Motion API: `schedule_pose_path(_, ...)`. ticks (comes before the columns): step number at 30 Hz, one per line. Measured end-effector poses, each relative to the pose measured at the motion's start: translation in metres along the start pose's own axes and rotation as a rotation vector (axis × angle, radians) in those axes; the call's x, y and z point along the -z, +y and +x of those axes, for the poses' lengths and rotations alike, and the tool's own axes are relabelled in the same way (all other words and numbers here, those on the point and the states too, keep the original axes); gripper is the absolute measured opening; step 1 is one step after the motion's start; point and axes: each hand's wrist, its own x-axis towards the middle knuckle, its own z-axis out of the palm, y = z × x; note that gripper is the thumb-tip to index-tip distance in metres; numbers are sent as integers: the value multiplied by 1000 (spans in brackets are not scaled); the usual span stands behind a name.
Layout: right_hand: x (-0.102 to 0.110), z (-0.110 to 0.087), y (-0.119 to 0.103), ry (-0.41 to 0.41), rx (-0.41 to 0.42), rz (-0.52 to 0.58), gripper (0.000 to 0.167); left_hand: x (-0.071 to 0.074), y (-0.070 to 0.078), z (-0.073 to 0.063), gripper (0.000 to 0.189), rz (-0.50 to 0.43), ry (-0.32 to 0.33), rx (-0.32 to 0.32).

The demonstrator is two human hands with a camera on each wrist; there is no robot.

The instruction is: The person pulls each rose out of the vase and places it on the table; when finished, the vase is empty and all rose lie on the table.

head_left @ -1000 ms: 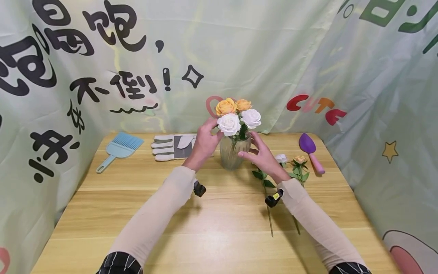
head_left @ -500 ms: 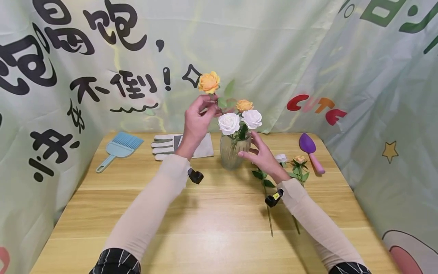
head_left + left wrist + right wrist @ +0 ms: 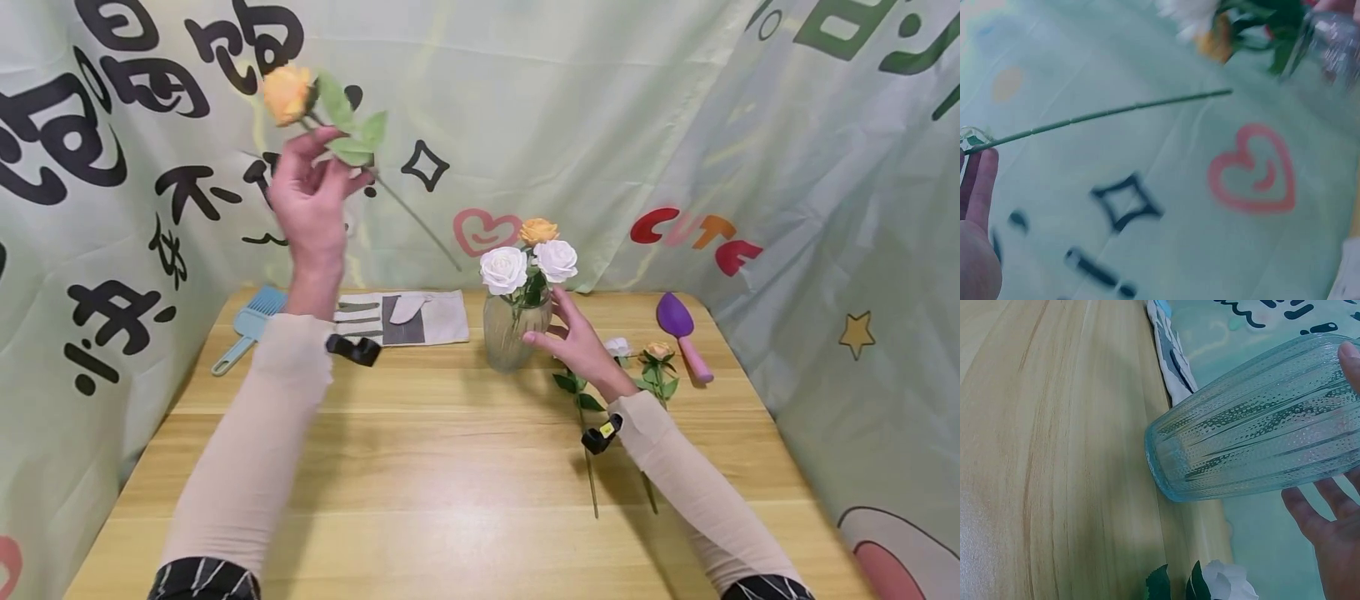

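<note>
My left hand (image 3: 318, 196) pinches an orange rose (image 3: 287, 94) by its stem, up at the left above the table. In the left wrist view the thin green stem (image 3: 1104, 115) runs free from my fingers, its end apart from the vase. A clear ribbed glass vase (image 3: 508, 337) stands upright near the table's back edge. In it are white roses (image 3: 504, 271) and another orange rose (image 3: 538, 231). My right hand (image 3: 585, 350) holds the vase from the right, thumb and fingers around its upper part, as the right wrist view shows.
A white rose (image 3: 617, 347) and an orange rose (image 3: 657, 352) lie on the table (image 3: 450, 492) beneath my right forearm. Beyond them is a purple trowel (image 3: 678, 327). Gloves (image 3: 420, 321) and a blue dustpan-and-brush shape (image 3: 247, 325) lie back left. Printed cloth (image 3: 562, 108) hangs behind.
My left hand has drawn an orange rose up out of the vase and carried it up and to the left. My right hand has stayed at the vase.
</note>
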Motion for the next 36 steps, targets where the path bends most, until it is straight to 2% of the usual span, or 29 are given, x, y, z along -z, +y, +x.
schedule_pose_path(3, 1, -1, 0, 3, -3, -2, 99, 31, 11, 7, 21, 13, 24, 29)
schedule_pose_path(5, 1, -1, 1, 3, -4, 3, 99, 55, 17, 8, 24, 39, -4, 77)
schedule_pose_path(7, 1, -1, 1, 4, -4, 9, 98, 81, 25, 8, 28, 90, -54, 162)
schedule_pose_path(10, 1, -2, 1, 3, -5, 14, 98, 120, 35, 3, 34, 215, -143, 300)
schedule_pose_path(13, 1, -2, 1, 5, -7, 11, 98, 156, 42, -5, 37, 363, -197, 430)
schedule_pose_path(17, 1, -1, -1, 7, -5, 13, 98, 201, 46, -21, 33, 550, -250, 541)
schedule_pose_path(21, 0, 1, -2, 9, -2, 19, 98, 241, 46, -38, 27, 684, -366, 650)
schedule_pose_path(23, 0, 1, -2, 7, -1, 19, 98, 260, 45, -46, 25, 714, -439, 701)
schedule_pose_path(26, 0, 0, -2, 10, -2, 18, 98, 285, 40, -60, 26, 689, -492, 760)
schedule_pose_path(29, -1, 0, -2, 12, -2, 17, 97, 306, 33, -77, 29, 693, -494, 808)
schedule_pose_path(36, -2, 0, -2, 1, -2, 2, 98, 338, 19, -115, 25, 572, -441, 864)
